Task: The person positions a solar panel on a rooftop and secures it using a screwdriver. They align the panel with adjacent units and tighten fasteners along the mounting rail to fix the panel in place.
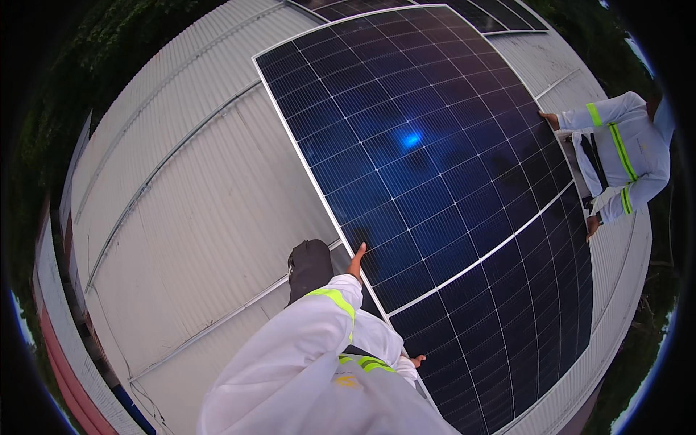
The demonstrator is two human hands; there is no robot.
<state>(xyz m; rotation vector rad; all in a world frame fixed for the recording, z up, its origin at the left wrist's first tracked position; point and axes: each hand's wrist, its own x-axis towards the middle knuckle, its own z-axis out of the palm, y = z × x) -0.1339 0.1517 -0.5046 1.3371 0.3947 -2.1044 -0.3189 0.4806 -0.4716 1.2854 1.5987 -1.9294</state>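
A large dark blue solar panel [449,246] with a pale metal frame fills the middle and right of the view, its grid of cells catching a bright blue glint. My left hand [357,262] grips the panel's near long edge, thumb over the top of the frame and the other fingers hidden underneath. Lower down the same edge, my right hand [417,359] has its thumb on the frame, most of it hidden by my sleeve. On the opposite long edge, a co-worker in a white shirt [627,156] with yellow-green stripes holds the panel with both hands.
Under us lies a pale corrugated metal roof [196,239]. Mounting rails cross it, one long rail [167,163] at the left and another [210,333] by my dark-trousered leg [309,264]. More solar panels [500,16] are at the far end. Dark trees stand beyond the roof edges.
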